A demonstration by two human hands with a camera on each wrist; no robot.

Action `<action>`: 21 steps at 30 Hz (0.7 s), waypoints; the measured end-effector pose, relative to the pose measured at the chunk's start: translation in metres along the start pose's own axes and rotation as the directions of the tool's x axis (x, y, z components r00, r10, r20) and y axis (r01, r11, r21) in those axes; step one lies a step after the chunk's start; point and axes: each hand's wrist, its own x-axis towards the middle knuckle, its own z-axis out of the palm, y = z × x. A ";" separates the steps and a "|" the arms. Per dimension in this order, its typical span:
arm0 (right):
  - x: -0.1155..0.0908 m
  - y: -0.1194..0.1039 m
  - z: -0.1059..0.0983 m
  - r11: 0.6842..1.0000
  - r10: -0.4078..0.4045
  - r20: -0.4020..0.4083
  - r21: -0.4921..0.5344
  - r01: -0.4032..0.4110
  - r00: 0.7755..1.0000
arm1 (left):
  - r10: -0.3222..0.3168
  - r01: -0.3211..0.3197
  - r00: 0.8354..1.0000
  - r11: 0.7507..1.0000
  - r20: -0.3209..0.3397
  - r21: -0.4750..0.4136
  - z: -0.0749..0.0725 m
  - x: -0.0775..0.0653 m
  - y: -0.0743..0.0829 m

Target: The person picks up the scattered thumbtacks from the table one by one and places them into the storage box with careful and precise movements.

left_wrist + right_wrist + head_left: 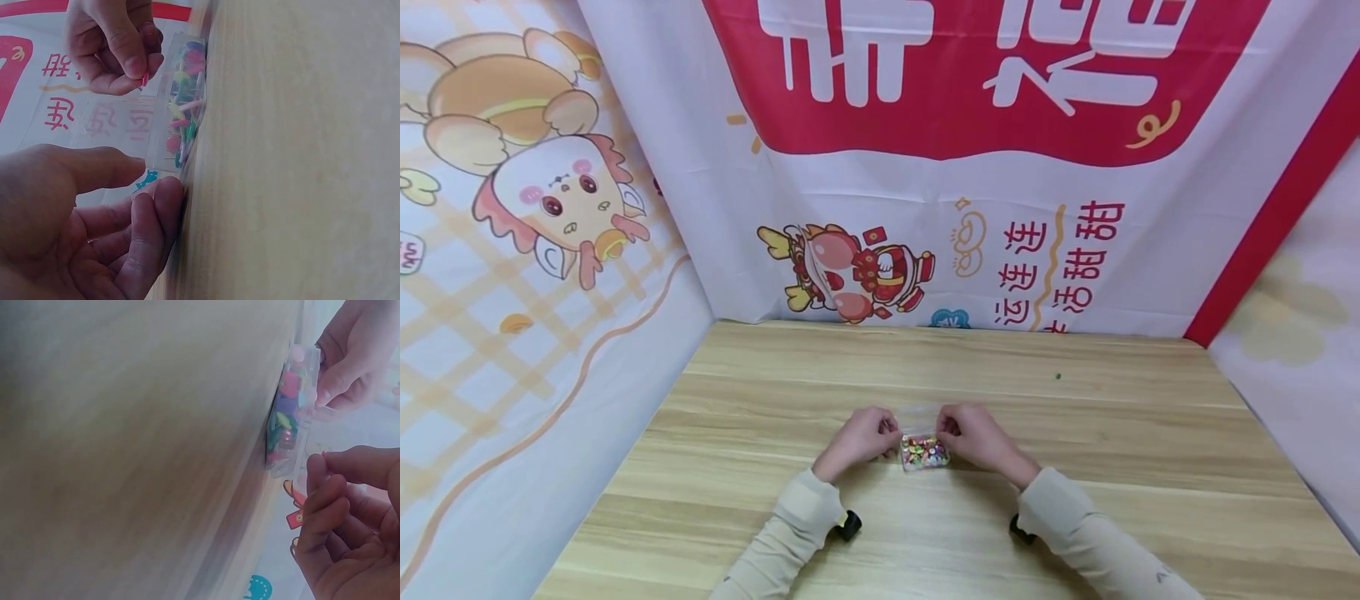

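A small clear plastic box [924, 452] of colourful push pins [185, 94] sits on the table, its transparent lid [115, 128] raised at the back. My right hand [976, 435] is by the box's right side, pinching a small red push pin [145, 79] between thumb and forefinger. At the left side of the box is my left hand [867, 435]. Its thumb [119, 167] is extended, with the tip right at the box's end, and its other fingers are bent loosely below; nothing shows between them.
The wooden table [737, 500] ends at a printed cloth [850, 192] hanging at the back, and another cloth [535, 333] hangs on the left. A tiny green thing [1058, 376] lies on the table at the back right.
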 end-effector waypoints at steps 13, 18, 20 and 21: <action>-0.006 0.012 -0.010 0.999 0.041 -0.029 -0.008 -0.041 0.999 | 0.004 -0.004 1.000 1.000 0.000 0.012 -0.001 0.000 0.000; -0.011 0.030 -0.028 0.996 0.084 -0.061 -0.031 -0.086 0.995 | 0.005 -0.006 1.000 1.000 0.002 0.010 0.000 0.001 -0.001; -0.013 0.039 -0.037 0.994 0.101 -0.070 -0.041 -0.104 0.992 | 0.005 -0.005 1.000 1.000 0.002 0.009 0.000 0.000 -0.001; -0.013 0.045 -0.041 0.992 0.111 -0.077 -0.047 -0.115 0.991 | 0.005 -0.005 1.000 1.000 0.003 0.010 0.000 0.000 -0.001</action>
